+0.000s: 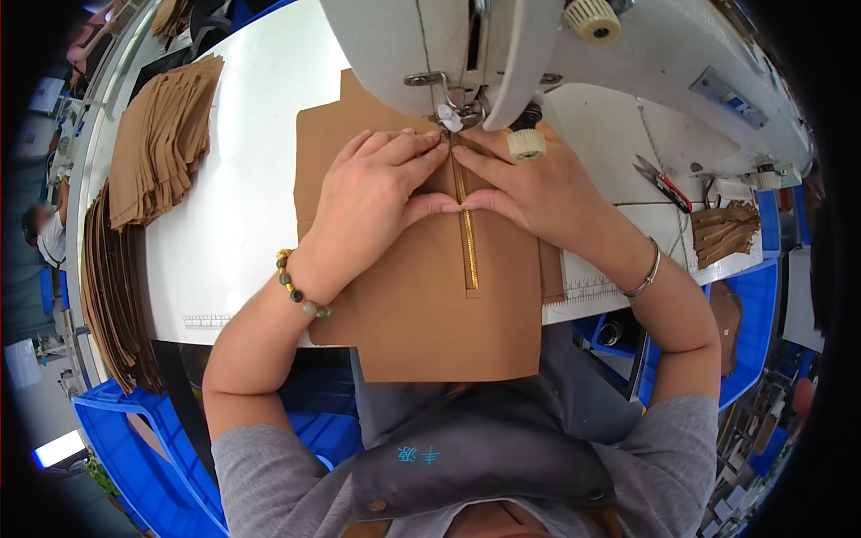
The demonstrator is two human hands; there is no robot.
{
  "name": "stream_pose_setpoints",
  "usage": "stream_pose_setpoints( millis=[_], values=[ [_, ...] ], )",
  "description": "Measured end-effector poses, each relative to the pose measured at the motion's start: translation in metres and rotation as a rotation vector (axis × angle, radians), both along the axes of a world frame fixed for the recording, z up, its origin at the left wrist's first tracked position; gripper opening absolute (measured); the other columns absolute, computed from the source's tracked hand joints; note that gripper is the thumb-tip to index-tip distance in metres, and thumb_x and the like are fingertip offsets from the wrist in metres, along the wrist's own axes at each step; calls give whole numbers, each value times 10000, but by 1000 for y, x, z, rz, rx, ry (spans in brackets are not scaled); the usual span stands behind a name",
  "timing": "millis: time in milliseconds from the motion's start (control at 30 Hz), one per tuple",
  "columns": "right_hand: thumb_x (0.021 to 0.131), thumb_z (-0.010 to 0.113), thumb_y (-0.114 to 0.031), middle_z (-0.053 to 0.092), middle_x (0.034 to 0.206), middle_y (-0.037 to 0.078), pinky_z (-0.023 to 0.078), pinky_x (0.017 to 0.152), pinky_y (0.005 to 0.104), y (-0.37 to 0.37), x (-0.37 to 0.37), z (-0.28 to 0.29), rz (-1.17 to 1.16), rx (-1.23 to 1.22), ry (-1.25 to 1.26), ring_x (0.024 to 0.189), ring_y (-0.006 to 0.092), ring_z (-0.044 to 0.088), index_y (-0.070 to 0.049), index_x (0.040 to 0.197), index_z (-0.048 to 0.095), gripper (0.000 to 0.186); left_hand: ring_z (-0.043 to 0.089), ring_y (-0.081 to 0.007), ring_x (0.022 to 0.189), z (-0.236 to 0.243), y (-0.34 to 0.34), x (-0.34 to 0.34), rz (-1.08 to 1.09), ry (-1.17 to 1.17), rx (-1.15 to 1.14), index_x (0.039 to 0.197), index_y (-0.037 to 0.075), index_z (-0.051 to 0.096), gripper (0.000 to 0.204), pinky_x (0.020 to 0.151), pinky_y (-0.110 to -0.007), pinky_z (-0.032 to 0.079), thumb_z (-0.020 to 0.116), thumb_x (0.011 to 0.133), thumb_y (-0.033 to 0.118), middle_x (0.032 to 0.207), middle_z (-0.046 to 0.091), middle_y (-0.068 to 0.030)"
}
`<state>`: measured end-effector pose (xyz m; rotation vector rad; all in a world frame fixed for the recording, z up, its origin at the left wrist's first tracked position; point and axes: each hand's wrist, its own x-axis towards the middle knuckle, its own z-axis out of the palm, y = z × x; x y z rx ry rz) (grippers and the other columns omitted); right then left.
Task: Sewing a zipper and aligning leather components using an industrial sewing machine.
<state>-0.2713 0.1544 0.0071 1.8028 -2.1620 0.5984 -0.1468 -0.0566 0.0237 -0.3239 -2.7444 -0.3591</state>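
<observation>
A tan fabric panel [421, 305] with a gold metal zipper [465, 238] running down its middle lies on the white sewing table [233, 224], under the needle area of a white sewing machine [430, 45]. My left hand [372, 184] presses flat on the panel left of the zipper. My right hand [529, 188] presses flat on its right side. Fingertips and thumbs of both hands meet along the zipper just below the presser foot [448, 118]. A bead bracelet circles my left wrist, a silver bangle my right.
A fanned stack of tan cut pieces [161, 134] sits at the table's left, with more hanging over the edge [112, 296]. Red-handled snips [662, 182] and small tan scraps [722, 229] lie at right. Blue plastic bins [143, 448] stand below the table.
</observation>
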Motion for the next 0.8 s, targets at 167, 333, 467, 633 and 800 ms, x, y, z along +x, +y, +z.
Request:
stream_pose_setpoints(
  millis=[167,333,467,633,800],
  values=[
    [879,767,-345,719,1005,25,514,969,388,4,2,5,-52,-144,82,908,235,678,-128,1149,752,347,646,-298,1160,-1,1,1,3,-3,5,1267,37,738,602,1015,-402,522,796,797,409,1314,708,-81],
    [891,757,-262,683,860,6,498,778,350,-2,-2,3,-114,-72,150,773,209,656,-140,1038,751,190,640,-294,1207,-6,2,5,8,24,20,1220,19,743,549,1070,-426,492,775,828,402,1279,712,-82],
    [884,757,-238,657,837,14,493,755,371,9,2,13,-115,-119,188,785,216,657,-132,957,725,133,597,-354,1303,8,18,26,16,-61,5,1323,-17,663,743,1107,-469,467,798,792,486,1365,671,-140],
    [872,765,-202,640,842,44,501,746,378,49,24,40,-128,-59,-21,772,237,648,-89,926,727,131,504,-407,1431,25,84,118,-49,-352,2,1479,-43,513,949,1190,-525,377,828,761,492,1547,519,-230],
    [852,768,-109,659,901,75,527,715,388,86,45,27,-134,-92,-334,794,265,657,-58,877,709,82,544,-379,1405,5,84,131,-6,-199,-45,1450,-11,567,659,1157,-504,424,696,815,109,1517,564,-204]
  ],
)
